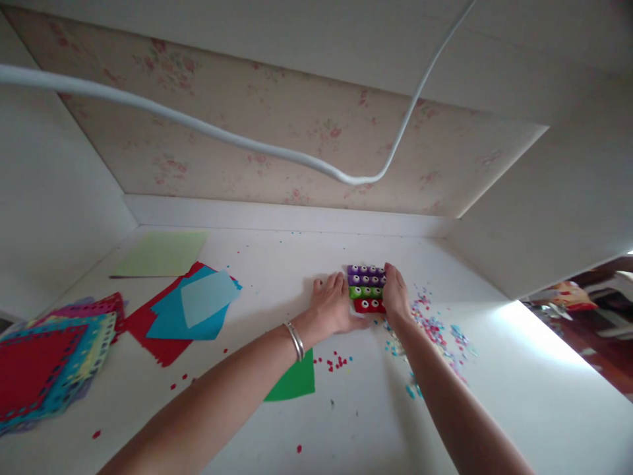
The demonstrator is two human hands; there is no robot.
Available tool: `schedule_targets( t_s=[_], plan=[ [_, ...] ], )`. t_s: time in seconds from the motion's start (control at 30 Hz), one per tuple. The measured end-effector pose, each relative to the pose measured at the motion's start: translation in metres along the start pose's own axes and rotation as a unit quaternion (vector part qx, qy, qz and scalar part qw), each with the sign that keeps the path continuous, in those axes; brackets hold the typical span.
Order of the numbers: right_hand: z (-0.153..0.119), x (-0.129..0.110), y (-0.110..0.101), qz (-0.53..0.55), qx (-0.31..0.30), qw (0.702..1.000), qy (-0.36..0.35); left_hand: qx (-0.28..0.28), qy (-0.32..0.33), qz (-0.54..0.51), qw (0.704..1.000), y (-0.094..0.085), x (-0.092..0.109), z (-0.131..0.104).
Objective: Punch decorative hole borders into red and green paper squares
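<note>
between the left hand [333, 303] and the right hand [397, 293] lie four rows of eyed pieces [366, 291], two purple, one green, one red; the left is loosely spread beside their left ends; the right has fingers together along their right ends, whether pinching i cannot tell; one green sheet [297, 382] lies just short of the left hand.

Beyond the left hand [330, 307], room runs until the backboard [291, 214] blocks it.
</note>
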State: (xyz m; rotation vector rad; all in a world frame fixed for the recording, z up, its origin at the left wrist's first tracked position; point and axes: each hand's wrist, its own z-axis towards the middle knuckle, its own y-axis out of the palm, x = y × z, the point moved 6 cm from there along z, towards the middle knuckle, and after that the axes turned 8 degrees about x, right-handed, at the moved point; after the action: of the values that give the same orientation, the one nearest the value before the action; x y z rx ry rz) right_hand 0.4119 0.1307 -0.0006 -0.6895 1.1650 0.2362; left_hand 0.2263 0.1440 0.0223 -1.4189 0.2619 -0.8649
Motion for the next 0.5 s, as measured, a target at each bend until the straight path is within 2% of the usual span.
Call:
schedule_targets(
  t_s=[0.13,0.23,0.37,0.5],
  plan=[
    [-0.003,-0.006,0.012,-0.026,-0.028,0.999,0.009,0.029,-0.007,-0.015,0.999,0.002,-0.006,0.01],
    [-0.005,-0.012,0.027,-0.029,-0.037,0.999,0.006,0.031,-0.013,-0.01,0.999,0.0,-0.02,0.013],
    [-0.007,-0.025,0.06,-0.012,-0.052,0.999,-0.007,0.03,-0.028,0.001,0.999,-0.007,-0.051,0.017],
    [-0.01,-0.044,0.107,0.009,-0.08,0.996,-0.045,0.022,-0.037,0.005,0.999,-0.019,-0.092,0.021]
  ],
)
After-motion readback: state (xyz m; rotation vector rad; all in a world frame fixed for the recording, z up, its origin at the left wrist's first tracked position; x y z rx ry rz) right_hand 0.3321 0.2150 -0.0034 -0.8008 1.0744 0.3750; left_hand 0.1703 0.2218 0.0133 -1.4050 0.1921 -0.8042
